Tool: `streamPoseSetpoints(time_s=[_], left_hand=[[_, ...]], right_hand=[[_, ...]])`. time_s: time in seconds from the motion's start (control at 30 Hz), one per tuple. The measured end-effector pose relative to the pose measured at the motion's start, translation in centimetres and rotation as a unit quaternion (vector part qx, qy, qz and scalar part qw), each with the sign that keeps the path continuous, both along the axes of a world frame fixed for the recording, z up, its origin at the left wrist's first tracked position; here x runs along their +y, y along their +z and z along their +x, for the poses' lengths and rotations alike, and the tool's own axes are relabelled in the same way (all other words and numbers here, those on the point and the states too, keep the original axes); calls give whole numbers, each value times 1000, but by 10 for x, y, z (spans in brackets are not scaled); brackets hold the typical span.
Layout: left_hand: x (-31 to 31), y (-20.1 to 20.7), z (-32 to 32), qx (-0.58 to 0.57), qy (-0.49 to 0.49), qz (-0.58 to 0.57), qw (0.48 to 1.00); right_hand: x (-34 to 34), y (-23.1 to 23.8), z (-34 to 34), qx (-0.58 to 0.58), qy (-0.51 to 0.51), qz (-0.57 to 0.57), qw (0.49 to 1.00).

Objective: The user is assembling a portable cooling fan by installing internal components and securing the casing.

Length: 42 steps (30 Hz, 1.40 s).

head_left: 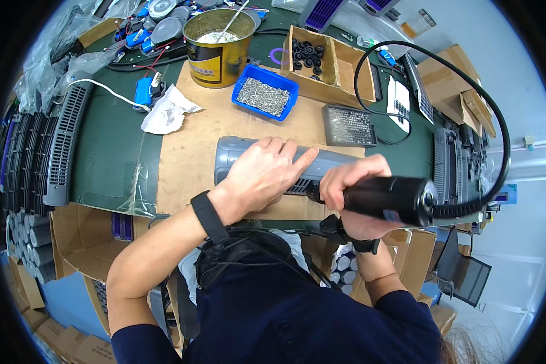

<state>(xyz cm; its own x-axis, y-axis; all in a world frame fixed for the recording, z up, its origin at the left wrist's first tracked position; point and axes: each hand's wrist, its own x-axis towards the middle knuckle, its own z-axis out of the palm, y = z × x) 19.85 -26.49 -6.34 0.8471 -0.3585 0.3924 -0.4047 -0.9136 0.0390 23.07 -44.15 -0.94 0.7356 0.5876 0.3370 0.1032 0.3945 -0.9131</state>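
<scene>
A long grey plastic housing (227, 155) with slotted vents lies across a cardboard sheet in front of me. My left hand (262, 173) grips it from above, fingers laid over its top and far side. My right hand (353, 185) is wrapped round a black corded electric screwdriver (389, 200). The tool is held nearly level, its front end pointing left at the vented near side of the housing. The tip is hard to make out, so I cannot tell whether it touches a screw.
Beyond the housing stand a blue tray of screws (264, 94), a yellow-black tin (215, 57), a wooden box with black round parts (309, 60) and a clear rack (349, 125). The black cable (505, 130) loops at right. Grey vented housings (64, 151) stack at left.
</scene>
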Motion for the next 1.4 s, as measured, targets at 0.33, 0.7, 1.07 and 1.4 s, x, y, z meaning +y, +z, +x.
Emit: streamPoseSetpoints(time_s=[0.33, 0.7, 1.07, 1.4], left_hand=[[74, 8, -40, 123, 3, -110, 986], [81, -1, -36, 77, -27, -143, 986], [82, -8, -33, 67, -22, -133, 989], [92, 18, -41, 156, 18, -99, 983]], right_hand=[[61, 26, -16, -14, 31, 140, 990], [99, -1, -28, -6, 17, -32, 999], [98, -4, -10, -141, 132, -58, 979], [46, 36, 23, -82, -18, 167, 982]])
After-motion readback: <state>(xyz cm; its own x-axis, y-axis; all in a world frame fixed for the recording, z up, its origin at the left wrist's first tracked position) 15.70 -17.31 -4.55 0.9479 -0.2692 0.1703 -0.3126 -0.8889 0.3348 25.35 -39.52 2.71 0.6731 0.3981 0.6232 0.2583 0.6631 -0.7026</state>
